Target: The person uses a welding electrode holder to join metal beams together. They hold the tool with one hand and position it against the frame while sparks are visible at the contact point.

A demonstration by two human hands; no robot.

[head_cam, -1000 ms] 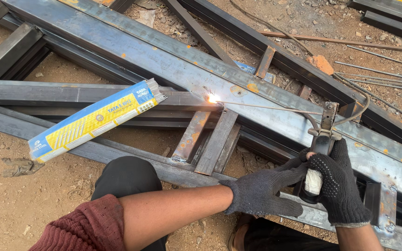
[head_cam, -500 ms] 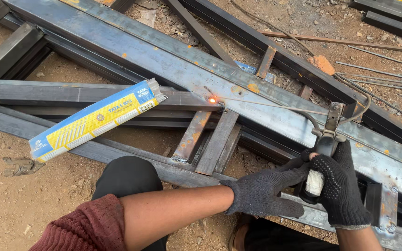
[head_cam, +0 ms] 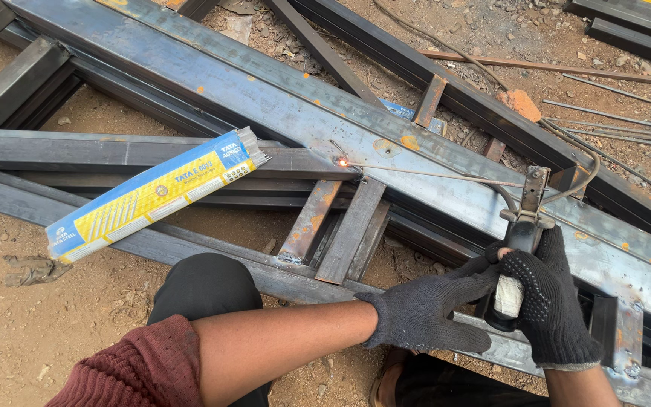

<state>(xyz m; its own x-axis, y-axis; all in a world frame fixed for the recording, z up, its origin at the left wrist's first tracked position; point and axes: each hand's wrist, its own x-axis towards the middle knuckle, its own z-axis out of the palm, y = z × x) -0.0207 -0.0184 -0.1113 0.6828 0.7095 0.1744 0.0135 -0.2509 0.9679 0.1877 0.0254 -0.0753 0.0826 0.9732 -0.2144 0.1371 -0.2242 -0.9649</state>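
Note:
Both my hands wear dark knit gloves. My right hand (head_cam: 550, 301) grips the taped handle of a welding electrode holder (head_cam: 523, 218). My left hand (head_cam: 427, 313) is wrapped against the same handle from the left. A thin electrode rod (head_cam: 431, 175) runs left from the holder's jaws. Its tip (head_cam: 343, 162) glows orange where it touches the joint on a long grey steel beam (head_cam: 265, 105). A blue and yellow electrode packet (head_cam: 156, 192) lies on a steel section to the left.
Steel tubes and short cross pieces (head_cam: 352, 226) form a frame on bare dirt ground. A cable (head_cam: 578, 162) loops from the holder. Thin rods (head_cam: 612, 113) and more dark tubes (head_cam: 634, 30) lie at the upper right. My dark-trousered knee (head_cam: 205, 290) is below the frame.
The bright arc at the rod's tip has died down to a small orange glow. My hands and the holder have barely moved.

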